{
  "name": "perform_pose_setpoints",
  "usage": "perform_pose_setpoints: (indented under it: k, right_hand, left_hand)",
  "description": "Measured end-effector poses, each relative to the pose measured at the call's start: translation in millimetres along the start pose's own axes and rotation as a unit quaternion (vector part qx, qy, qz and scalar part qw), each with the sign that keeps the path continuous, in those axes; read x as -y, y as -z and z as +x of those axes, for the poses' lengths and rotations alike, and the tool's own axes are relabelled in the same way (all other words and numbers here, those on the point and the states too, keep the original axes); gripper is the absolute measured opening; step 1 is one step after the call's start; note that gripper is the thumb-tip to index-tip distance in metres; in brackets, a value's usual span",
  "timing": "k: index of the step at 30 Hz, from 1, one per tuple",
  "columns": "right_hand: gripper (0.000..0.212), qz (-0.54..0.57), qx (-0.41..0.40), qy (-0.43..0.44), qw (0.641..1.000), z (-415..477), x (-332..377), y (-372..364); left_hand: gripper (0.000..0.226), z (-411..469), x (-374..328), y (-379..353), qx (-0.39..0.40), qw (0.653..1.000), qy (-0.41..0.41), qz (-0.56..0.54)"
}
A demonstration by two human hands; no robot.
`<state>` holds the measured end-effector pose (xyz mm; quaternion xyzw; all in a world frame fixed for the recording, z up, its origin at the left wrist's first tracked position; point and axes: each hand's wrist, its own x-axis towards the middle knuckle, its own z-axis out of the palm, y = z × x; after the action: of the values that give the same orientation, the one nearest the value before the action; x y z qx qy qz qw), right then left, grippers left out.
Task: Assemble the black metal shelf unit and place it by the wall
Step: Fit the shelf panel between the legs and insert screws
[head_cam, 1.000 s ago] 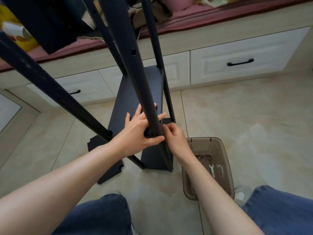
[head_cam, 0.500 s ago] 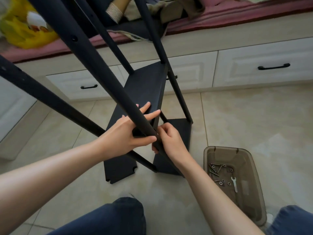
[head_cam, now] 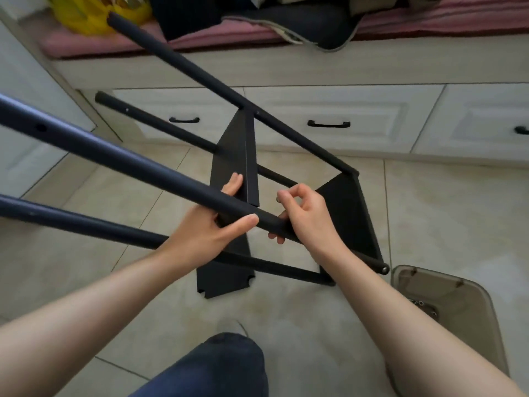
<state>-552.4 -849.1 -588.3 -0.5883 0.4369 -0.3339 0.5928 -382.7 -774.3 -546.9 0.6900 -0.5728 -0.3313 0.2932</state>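
Drawers (head_cam: 372, 116) close behind the shelf unit (head_cam: 229, 156), bin (head_cam: 486, 296) at right, open floor (head_cam: 315, 325) near me. Left hand (head_cam: 206, 236) grips the post (head_cam: 143, 164); right hand (head_cam: 309, 216) hooks fingers under it.

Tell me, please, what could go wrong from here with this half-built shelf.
The left hand has fingers between the pole and the shelf panel; a slip could pinch them. The long free pole ends might swing into the drawers. The frame's corner sits close to the screw bin and may knock it.
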Motion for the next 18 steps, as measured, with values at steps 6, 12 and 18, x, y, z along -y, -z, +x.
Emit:
perform_pose_setpoints:
  k: [6,12,18]
  right_hand:
    - [0.020,-0.033,0.041,-0.017,0.999,10.1,-10.2,-25.8]
    - [0.018,-0.115,0.063,-0.025,0.991,18.6,-35.5,-39.6]
    - [0.014,-0.198,0.076,-0.020,0.977,21.3,-64.9,-47.1]
  left_hand:
    - [0.079,-5.9,38.2,2.2,-0.033,0.996,0.028,-0.082]
    - [0.070,-13.3,84.7,-19.3,-0.040,0.981,0.082,-0.169]
    - [0.081,-22.4,123.5,-48.6,-0.058,0.963,0.114,-0.239]
